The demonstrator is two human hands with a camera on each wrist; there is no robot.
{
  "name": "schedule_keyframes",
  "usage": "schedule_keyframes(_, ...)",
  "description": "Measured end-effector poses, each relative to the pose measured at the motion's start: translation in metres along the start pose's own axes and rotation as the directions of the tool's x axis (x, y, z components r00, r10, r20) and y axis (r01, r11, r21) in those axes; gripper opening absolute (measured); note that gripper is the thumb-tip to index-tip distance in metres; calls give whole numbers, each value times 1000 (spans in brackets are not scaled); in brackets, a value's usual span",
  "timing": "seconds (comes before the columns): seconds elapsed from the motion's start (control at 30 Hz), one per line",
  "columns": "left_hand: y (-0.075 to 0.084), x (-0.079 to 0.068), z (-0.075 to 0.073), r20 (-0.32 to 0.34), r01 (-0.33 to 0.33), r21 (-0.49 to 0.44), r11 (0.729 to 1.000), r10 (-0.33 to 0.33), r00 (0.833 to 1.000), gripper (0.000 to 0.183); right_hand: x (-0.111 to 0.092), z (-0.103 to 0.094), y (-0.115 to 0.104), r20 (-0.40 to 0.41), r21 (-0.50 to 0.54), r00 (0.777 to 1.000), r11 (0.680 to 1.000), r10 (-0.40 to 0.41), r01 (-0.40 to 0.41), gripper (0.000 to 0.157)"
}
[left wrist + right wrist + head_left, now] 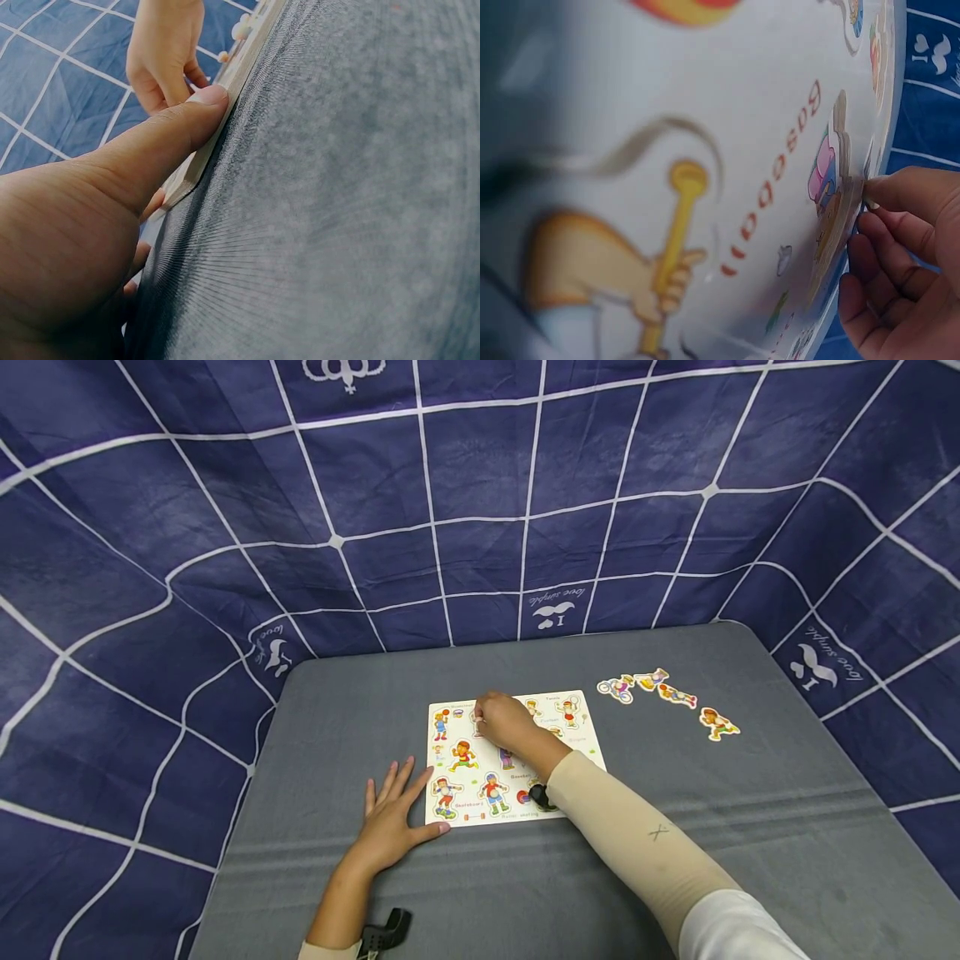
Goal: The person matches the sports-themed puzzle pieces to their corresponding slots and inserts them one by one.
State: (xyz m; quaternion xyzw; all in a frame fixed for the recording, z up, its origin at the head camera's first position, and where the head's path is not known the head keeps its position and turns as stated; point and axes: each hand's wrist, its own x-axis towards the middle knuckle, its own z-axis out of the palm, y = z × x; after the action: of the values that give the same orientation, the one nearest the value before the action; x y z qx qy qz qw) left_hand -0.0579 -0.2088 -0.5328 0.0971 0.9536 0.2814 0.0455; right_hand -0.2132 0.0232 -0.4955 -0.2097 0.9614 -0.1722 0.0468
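Board, white with colourful sporting figures, meets left fingers spread wide and right fingers curled, hold unclear.

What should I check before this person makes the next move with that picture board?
1. Picture board lying on the gray table: ok.
2. Left hand touching the board: ok, its thumb is on the edge.
3. Right hand at the board: ok, it reaches over the upper part.
4. Piece between the right hand's fingers: cannot tell, the view is blocked.
5. No pieces left off the board: not ok, four loose pieces lie to its right.
6. Loose pieces picture side up: ok.
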Motion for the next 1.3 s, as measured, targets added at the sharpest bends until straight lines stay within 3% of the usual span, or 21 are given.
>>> schedule_keyframes(0.4,3,-1,-1,-3,-10,-5,1000,10,1000,98,-8,-6,0,-26,19,999,1000,-19,20,10)
schedule_keyframes(0.63,3,1,-1,27,17,5,1000,-17,999,99,-22,-24,0,-85,131,996,991,-22,33,14)
schedule_keyframes(1.3,3,1,-3,21,4,-6,1000,-3,1000,98,-56,-50,28,-221,278,975,960,35,28,17)
